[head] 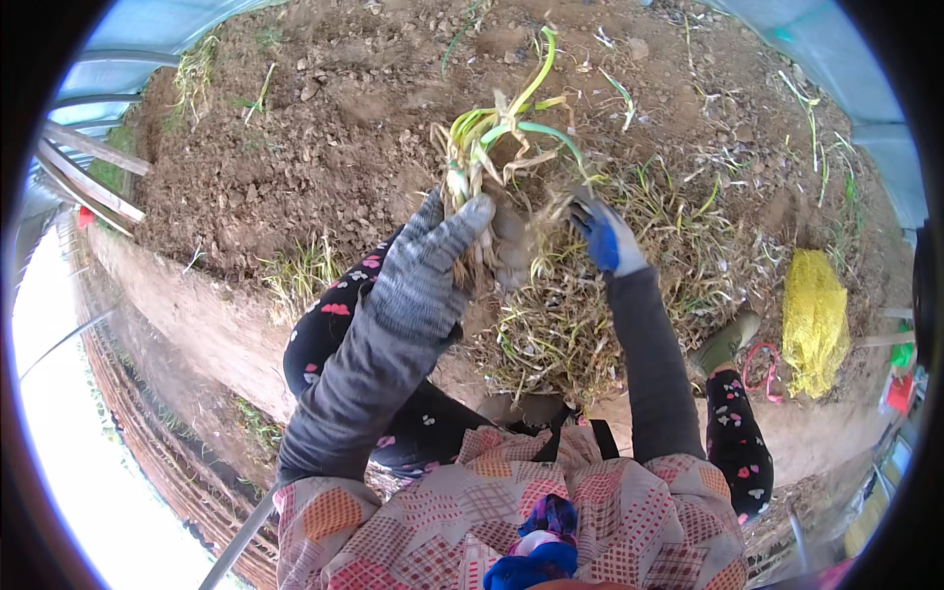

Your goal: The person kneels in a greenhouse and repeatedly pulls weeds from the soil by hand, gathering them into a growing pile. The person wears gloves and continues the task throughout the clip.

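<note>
My left hand (461, 236), in a grey knitted glove, is closed around a bunch of allium plants (464, 158) with pale stems, green and yellow leaves and roots hanging below. To its right, my right hand (608, 232), in a blue and white glove, is beside the bunch with its fingertips at some dry, blurred leaf strands; whether it grips them is unclear. Below and right of both hands lies a wide heap of withered leaves and stalks (568, 332) on the soil.
A yellow mesh bag (815, 324) lies at the right, beside a pink cord (759, 372) and my boot (726, 339). Small tufts of plants (299, 273) are on the soil at the left. Wooden planks (92, 181) jut in near the plastic sheeting (140, 44).
</note>
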### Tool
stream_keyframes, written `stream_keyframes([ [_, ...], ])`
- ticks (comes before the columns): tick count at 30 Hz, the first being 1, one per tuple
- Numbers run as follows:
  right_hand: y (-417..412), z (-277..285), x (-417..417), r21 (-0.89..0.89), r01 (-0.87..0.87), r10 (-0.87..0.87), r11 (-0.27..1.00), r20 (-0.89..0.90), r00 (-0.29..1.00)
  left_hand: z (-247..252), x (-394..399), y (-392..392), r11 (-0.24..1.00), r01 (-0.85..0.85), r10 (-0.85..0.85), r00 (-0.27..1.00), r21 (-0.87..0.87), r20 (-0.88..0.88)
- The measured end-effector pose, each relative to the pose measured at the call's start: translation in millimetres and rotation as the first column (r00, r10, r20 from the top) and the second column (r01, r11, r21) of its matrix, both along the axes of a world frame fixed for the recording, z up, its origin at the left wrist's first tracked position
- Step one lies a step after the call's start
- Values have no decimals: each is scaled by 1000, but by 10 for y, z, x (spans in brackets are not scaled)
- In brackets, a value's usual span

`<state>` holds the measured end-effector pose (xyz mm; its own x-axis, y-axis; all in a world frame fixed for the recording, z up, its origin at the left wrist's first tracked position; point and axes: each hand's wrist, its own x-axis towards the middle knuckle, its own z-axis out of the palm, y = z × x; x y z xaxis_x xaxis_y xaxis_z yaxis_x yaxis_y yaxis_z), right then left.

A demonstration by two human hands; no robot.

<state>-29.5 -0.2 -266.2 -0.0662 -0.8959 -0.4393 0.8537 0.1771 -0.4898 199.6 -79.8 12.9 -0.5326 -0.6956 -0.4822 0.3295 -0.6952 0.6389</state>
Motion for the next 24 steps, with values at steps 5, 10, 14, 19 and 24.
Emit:
stream_keyframes([
  [5, 616, 1228, 241, -199, 12, -57, 980, -226, 972, -397, -94, 154, 974, 153, -129, 981, -170, 144],
  [10, 1046, 1265, 448, -251, -223, -199, 942, -952, 232, -1009, -531, 529, 975, 221, -212, 932, 2, 295],
  [14, 1180, 1298, 692, -227, -202, -266, 953, -945, -192, -1229, -473, 711, 830, 552, -444, 744, -85, 500],
  [19, 938, 1361, 422, -90, 420, -421, 903, 2, 907, -949, -312, 583, 589, 798, -730, 461, 124, 504],
  [24, 1162, 512, -519, 25, 554, -490, 832, -433, 756, -348, -188, 236, 871, 428, -348, 884, -240, 314],
])
